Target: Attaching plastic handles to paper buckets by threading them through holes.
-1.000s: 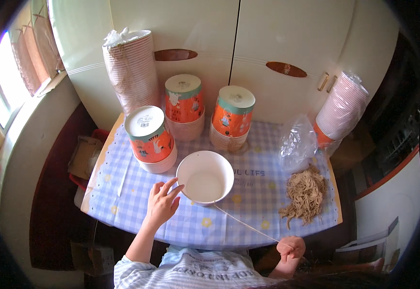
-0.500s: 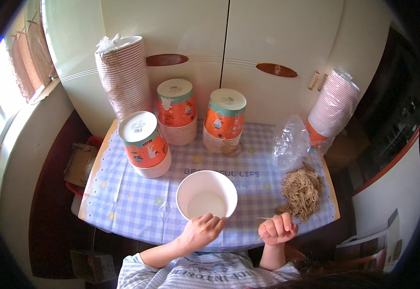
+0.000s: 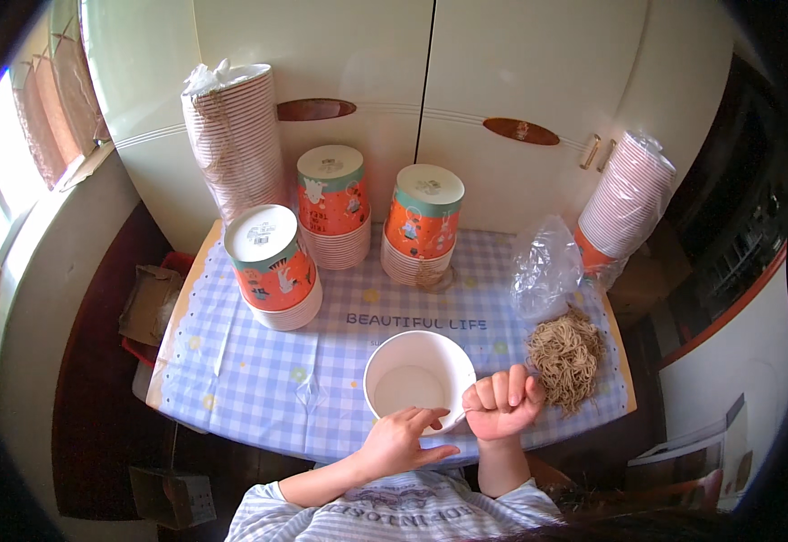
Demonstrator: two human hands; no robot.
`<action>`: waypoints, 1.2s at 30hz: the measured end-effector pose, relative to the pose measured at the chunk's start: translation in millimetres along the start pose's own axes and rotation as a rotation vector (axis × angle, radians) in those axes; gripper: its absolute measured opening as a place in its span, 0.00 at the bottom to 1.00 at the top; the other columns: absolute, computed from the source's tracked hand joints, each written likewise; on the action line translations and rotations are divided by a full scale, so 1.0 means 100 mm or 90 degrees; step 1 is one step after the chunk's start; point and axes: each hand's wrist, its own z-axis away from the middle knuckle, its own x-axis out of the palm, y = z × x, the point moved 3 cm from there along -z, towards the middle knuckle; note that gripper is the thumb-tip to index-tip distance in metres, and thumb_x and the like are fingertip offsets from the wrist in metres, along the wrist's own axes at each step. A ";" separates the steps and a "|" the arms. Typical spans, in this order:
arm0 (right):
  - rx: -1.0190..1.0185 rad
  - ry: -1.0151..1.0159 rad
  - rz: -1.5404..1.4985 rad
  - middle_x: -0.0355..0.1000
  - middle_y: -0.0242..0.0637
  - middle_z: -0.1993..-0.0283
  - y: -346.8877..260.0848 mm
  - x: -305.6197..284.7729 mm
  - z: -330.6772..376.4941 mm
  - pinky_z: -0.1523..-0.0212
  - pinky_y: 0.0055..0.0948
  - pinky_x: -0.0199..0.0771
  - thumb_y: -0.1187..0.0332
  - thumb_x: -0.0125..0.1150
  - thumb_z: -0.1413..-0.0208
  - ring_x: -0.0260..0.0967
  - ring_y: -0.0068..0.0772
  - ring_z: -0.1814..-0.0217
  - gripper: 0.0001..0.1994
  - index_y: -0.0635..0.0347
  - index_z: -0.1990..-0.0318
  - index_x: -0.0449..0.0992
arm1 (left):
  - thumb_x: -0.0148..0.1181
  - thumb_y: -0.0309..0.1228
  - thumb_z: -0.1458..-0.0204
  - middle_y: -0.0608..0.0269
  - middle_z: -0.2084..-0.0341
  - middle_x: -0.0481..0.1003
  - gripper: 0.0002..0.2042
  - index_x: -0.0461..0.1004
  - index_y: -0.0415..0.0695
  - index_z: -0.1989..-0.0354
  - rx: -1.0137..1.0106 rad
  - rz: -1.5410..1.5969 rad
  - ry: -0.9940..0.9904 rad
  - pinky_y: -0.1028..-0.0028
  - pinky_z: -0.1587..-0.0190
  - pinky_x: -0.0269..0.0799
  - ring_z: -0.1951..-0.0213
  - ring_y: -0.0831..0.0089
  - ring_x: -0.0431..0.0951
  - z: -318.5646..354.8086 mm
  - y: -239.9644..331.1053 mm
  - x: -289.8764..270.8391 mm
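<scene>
A white-lined paper bucket point(image 3: 419, 352) stands close to me at the table's near edge, its mouth upward and its inside bare. At its near rim is my left hand point(image 3: 403, 439), thumb and fingers spread apart. Against the right side of the rim, my right hand point(image 3: 504, 406) is closed in a fist. A thin tan cord stuck out of that fist a moment ago; now the fingers mostly hide it. To the right of the fist lies a loose heap of tan cords point(image 3: 567, 357).
Three short stacks of upturned orange buckets point(image 3: 276, 280), point(image 3: 332, 203), point(image 3: 425, 226) stand farther back. Tall bagged stacks rise at the back left point(image 3: 231, 135) and right point(image 3: 629, 194). A crumpled clear plastic bag point(image 3: 545, 266) lies behind the cord heap. Cabinet doors point(image 3: 538, 72) close off the back.
The bucket has shifted right. My right hand has come left to its rim with the cord. My left hand has moved right and its fingers have spread.
</scene>
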 end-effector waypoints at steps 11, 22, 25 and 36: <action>0.041 0.019 0.042 0.51 0.26 0.88 0.23 -0.01 -0.05 0.82 0.23 0.42 0.57 0.46 0.45 0.42 0.20 0.85 0.18 0.57 0.82 0.60 | 0.61 0.24 0.58 0.64 0.81 0.71 0.04 0.73 0.41 0.74 -0.089 0.137 0.077 0.78 0.79 0.65 0.81 0.75 0.68 0.03 -0.17 -0.24; 0.378 -0.218 0.869 0.65 0.28 0.72 0.44 0.13 -0.13 0.75 0.17 0.61 0.74 0.58 0.54 0.58 0.17 0.78 0.08 0.60 0.65 0.71 | 0.62 0.27 0.60 0.64 0.79 0.72 0.05 0.71 0.44 0.76 -0.118 -0.037 0.054 0.72 0.74 0.68 0.77 0.68 0.72 0.30 -0.41 -0.55; 0.314 -0.329 0.947 0.70 0.36 0.72 0.58 0.05 -0.12 0.73 0.28 0.68 0.71 0.57 0.52 0.68 0.31 0.76 0.07 0.58 0.65 0.71 | 0.62 0.27 0.61 0.65 0.81 0.71 0.06 0.71 0.44 0.76 -0.110 -0.071 0.093 0.72 0.75 0.68 0.77 0.68 0.71 0.33 -0.44 -0.56; 0.307 -0.418 1.002 0.70 0.36 0.73 0.76 -0.19 -0.36 0.68 0.31 0.69 0.70 0.55 0.54 0.69 0.36 0.70 0.05 0.58 0.70 0.75 | 0.63 0.27 0.61 0.64 0.80 0.70 0.06 0.70 0.44 0.77 -0.103 -0.143 0.155 0.72 0.76 0.68 0.77 0.68 0.71 0.21 -0.59 -0.54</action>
